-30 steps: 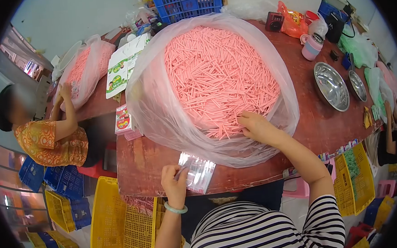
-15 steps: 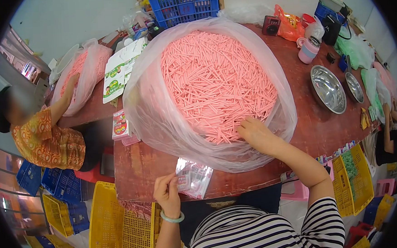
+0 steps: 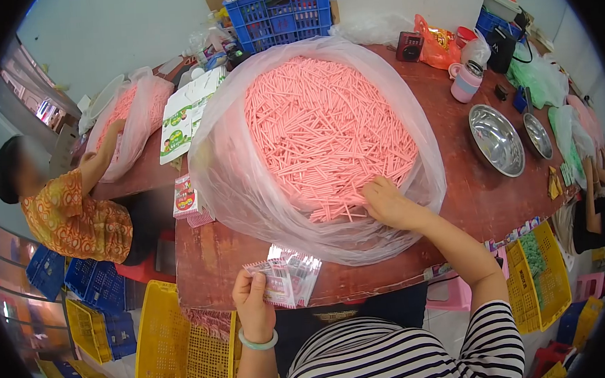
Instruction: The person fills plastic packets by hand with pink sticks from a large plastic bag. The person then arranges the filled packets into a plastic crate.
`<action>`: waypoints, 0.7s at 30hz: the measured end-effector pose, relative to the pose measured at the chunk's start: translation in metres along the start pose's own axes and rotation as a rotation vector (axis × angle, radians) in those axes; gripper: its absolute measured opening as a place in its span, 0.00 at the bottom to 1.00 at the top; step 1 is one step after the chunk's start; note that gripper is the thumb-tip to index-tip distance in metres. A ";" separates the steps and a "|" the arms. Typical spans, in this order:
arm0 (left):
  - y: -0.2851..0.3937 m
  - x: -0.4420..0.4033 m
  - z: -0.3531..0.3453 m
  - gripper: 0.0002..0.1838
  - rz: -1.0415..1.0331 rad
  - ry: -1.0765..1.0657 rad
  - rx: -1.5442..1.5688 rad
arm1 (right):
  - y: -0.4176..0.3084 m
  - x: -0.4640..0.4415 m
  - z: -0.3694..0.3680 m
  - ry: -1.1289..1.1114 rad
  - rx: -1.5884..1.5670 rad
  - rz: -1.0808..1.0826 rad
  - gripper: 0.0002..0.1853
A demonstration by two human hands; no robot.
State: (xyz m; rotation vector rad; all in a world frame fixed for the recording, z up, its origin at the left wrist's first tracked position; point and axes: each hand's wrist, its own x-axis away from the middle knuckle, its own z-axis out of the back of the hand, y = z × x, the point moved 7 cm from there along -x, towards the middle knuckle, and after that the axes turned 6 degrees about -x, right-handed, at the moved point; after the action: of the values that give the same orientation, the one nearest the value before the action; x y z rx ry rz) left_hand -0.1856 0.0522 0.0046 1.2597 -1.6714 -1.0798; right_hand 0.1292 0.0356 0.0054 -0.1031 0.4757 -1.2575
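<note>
Pink sticks [image 3: 327,132] lie crisscross, beside and beyond our nearer right hand [image 3: 388,203], whose grip we cannot tell, while our left hand [image 3: 254,306] pinches a packet [image 3: 278,282].

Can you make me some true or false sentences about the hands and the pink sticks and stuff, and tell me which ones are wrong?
1. The right hand is at the near edge of the pink sticks. True.
2. The left hand holds a blue cup. False: it holds a small packet.
3. A pale green bracelet is on the left wrist. True.
4. The big metal bowl is full of pink sticks. False: its shiny inside shows, with no pink sticks in it.
5. A blue crate is beyond the big plastic bag. True.
</note>
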 end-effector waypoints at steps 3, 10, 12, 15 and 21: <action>-0.007 -0.002 -0.023 0.07 0.209 -0.047 0.167 | 0.015 0.003 -0.002 -0.078 -0.202 -0.189 0.07; -0.025 0.000 -0.058 0.09 0.471 -0.095 0.251 | 0.020 0.002 -0.007 -0.123 -0.196 -0.225 0.06; -0.023 -0.001 -0.072 0.09 0.484 -0.206 0.292 | 0.024 0.000 0.000 -0.076 -0.194 -0.230 0.06; -0.031 -0.002 -0.090 0.09 0.585 -0.211 0.244 | 0.042 0.007 0.007 0.154 -0.974 -0.438 0.07; -0.052 -0.005 -0.122 0.08 0.650 -0.351 0.276 | 0.053 0.018 -0.016 0.166 -1.900 -0.728 0.06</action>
State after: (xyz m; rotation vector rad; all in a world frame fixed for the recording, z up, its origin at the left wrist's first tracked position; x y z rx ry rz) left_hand -0.0551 0.0278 -0.0018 0.6023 -2.3359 -0.7027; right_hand 0.1744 0.0385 -0.0323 -1.8989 1.7444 -1.0474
